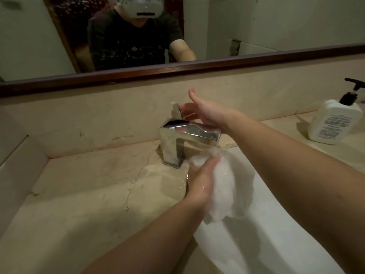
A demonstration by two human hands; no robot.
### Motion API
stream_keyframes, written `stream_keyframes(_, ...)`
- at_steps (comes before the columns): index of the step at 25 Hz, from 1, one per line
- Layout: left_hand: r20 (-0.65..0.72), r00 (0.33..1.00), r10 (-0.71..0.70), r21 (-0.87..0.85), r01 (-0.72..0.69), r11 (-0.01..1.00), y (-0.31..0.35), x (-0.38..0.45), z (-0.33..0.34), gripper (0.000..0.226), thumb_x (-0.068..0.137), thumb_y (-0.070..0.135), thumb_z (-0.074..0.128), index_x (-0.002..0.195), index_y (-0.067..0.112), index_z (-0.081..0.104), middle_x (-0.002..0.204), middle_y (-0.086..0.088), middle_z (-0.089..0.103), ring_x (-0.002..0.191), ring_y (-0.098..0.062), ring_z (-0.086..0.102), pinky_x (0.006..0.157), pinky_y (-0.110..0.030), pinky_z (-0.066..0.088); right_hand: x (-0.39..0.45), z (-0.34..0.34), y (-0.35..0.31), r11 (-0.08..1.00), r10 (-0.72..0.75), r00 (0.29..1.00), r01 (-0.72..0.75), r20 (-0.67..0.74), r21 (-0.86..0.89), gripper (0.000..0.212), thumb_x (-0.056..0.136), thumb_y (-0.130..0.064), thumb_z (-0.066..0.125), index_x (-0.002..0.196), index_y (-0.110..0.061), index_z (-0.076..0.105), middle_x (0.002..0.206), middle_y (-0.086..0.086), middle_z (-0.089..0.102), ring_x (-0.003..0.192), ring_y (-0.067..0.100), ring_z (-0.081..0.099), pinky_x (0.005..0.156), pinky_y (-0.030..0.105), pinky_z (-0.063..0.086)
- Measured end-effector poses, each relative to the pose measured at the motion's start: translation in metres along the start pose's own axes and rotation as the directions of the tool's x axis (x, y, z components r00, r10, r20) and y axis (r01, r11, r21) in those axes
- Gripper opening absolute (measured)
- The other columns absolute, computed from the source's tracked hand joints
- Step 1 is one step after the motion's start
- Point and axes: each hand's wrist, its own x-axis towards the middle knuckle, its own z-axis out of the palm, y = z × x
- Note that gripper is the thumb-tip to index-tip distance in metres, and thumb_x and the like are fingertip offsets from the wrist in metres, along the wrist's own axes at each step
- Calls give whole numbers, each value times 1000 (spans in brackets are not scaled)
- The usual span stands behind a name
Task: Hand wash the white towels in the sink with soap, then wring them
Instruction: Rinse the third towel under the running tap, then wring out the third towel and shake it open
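The left hand [201,180] holds a bunched white towel [223,190] under the chrome faucet [177,135], fingers curled round it. The right hand [203,113], fingers spread loosely, touches the faucet's lever [176,111].

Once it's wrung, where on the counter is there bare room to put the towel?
The counter left of the faucet is bare to the side wall. Right of the sink, only the soap bottle shows. Around the faucet both hands and the towel crowd it.

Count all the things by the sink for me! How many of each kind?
White wet towel held under the spout: 1
Shiny chrome square faucet: 1
White plastic pump bottle with black pump: 1
Wood-framed wall mirror: 1
Bare hands, left hand and right hand: 2
Total: 6
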Motion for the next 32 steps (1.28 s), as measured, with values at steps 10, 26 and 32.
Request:
stream_keyframes(10, 0, 1000, 1, -6, -1, 1000, 8, -6, -4, 49, 66, 50, 87, 102, 27, 61, 108, -3, 73, 99, -28, 69, 99, -48, 53, -25, -1, 15, 982, 52, 991, -73, 124, 174, 84, 88, -83, 22, 142, -26, 51, 146, 15, 51, 135, 46, 47, 117, 62, 29)
stream_keyframes(26, 342, 912, 226, 304, -335, 892, 2, -27, 7, 28, 96, 35, 66, 114, 14, 63, 108, -5, 72, 90, -17, 71, 67, -23, 54, -174, -6, 149, 869, 256, 902, -57, -348, 492, 36, 97, -37, 55, 114, -9, 71, 105, 11, 76, 100, 26, 72, 88, 36, 54)
stream_keyframes(32, 358, 874, 329, 193, -414, 890, 4, -30, 7, 11, 99, 17, 61, 106, 10, 56, 92, -6, 67, 81, -19, 65, 69, -28, 53, -186, -11, 144, 947, 39, 892, 110, -451, 300, 26, 83, -32, 71, 89, -7, 72, 85, -3, 70, 82, 14, 64, 73, 27, 47)
